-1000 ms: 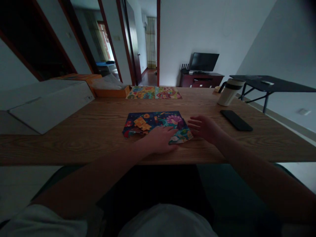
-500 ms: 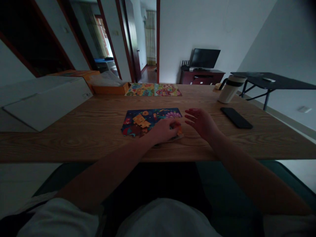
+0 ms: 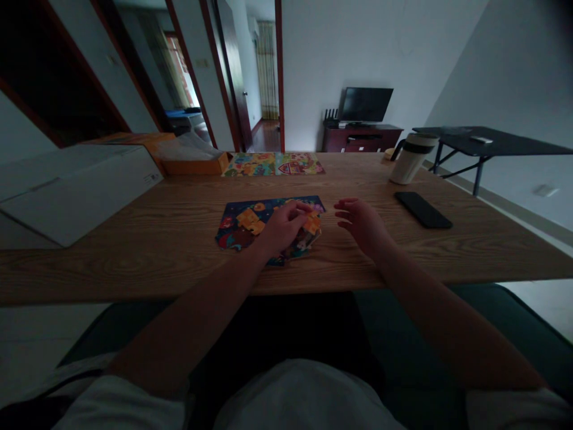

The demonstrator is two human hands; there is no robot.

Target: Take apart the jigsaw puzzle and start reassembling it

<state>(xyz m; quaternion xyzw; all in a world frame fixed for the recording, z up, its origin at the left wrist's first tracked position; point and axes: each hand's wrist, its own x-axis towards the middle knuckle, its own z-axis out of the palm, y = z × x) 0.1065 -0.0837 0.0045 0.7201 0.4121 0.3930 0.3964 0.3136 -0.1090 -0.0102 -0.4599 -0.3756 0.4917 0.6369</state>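
A dark blue jigsaw puzzle [image 3: 237, 226] lies on the wooden table [image 3: 134, 266], with several orange pieces [image 3: 249, 221] loose on its left part. My left hand [image 3: 282, 227] rests curled over the puzzle's middle. More orange pieces [image 3: 312, 224] sit right by its fingertips, and I cannot tell whether it grips them. The hand hides the puzzle's centre. My right hand [image 3: 362, 226] hovers just right of the puzzle, fingers apart, holding nothing. A second, brighter jigsaw puzzle [image 3: 273, 163] lies at the table's far edge.
A white box [image 3: 80, 194] and an orange box [image 3: 192, 164] stand at the far left. A cream tumbler [image 3: 412, 158] and a black phone [image 3: 423, 209] are on the right. A black folding table [image 3: 492, 140] stands beyond the table's right end.
My left hand has shifted left and further onto the puzzle, and its fingers have curled more. Orange pieces now show at its fingertips. My right hand has barely moved.
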